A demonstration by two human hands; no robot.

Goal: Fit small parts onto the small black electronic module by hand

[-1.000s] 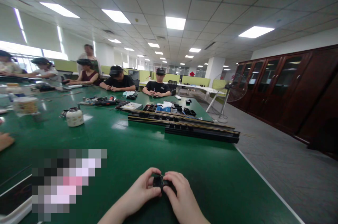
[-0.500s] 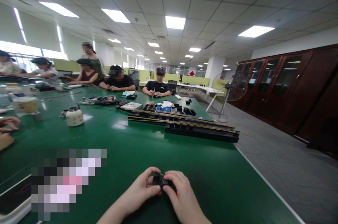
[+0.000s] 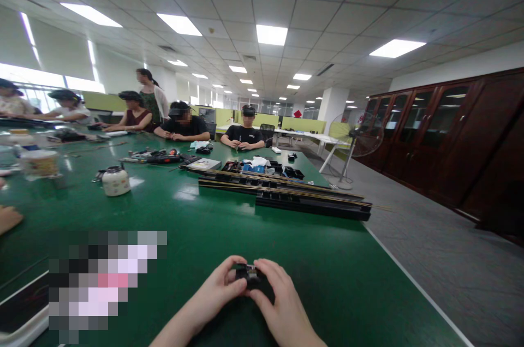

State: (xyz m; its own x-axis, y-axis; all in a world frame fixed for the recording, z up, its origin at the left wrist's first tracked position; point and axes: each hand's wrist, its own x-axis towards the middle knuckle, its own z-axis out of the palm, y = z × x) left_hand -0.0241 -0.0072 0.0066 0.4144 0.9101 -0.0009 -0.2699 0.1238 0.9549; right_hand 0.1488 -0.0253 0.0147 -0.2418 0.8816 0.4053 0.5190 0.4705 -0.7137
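Both my hands meet around a small black part (image 3: 254, 277) with a shiny metal bit in its middle, just above the green table (image 3: 196, 251). What kind of part it is, I cannot make out. My left hand (image 3: 223, 287) pinches its left end between thumb and fingers. On the opposite end, the fingers of my right hand (image 3: 280, 295) rest along the top edge, with the thumb lower down at the near side. My fingers hide both ends of the part.
Long black rails (image 3: 311, 205) with thin brass-coloured rods lie across the table ahead. A white jar (image 3: 115, 181) stands to the left, near a power tool (image 3: 167, 156). At the lower left is a white-rimmed tray (image 3: 28, 325). Another person's hand (image 3: 9, 219) shows at the left edge.
The black part has tilted in my hands, so more of its metal middle shows. My right thumb has moved slightly down and away from it. The neighbour's hand at the left has shifted.
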